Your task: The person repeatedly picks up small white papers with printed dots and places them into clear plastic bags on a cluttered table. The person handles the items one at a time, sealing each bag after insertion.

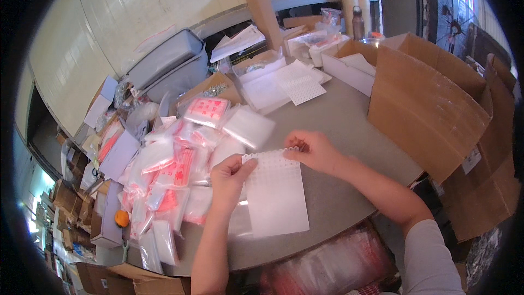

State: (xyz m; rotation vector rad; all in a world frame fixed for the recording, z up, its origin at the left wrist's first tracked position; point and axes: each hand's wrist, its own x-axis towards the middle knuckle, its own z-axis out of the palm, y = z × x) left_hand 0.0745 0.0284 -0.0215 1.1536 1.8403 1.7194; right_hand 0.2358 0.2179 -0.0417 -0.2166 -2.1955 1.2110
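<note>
A white sheet [278,209] with rows of small rounded marks along its upper part hangs between my two hands, just above the grey tabletop [339,196]. My left hand [230,178] pinches its upper left corner between thumb and fingers. At the upper right corner, my right hand [315,151] grips the scalloped top edge, its fingers curled behind. Part of a clear plastic bag [239,223] shows under the sheet's left side. Close to my left hand lies a heap of clear plastic bags with red printing [174,172].
An open cardboard box [425,110] stands at the right. More dotted white sheets [305,88] lie towards the back, near grey plastic bins [172,65]. An orange fruit-like object [121,218] rests at the left. A metal bottle [357,24] stands at the far side.
</note>
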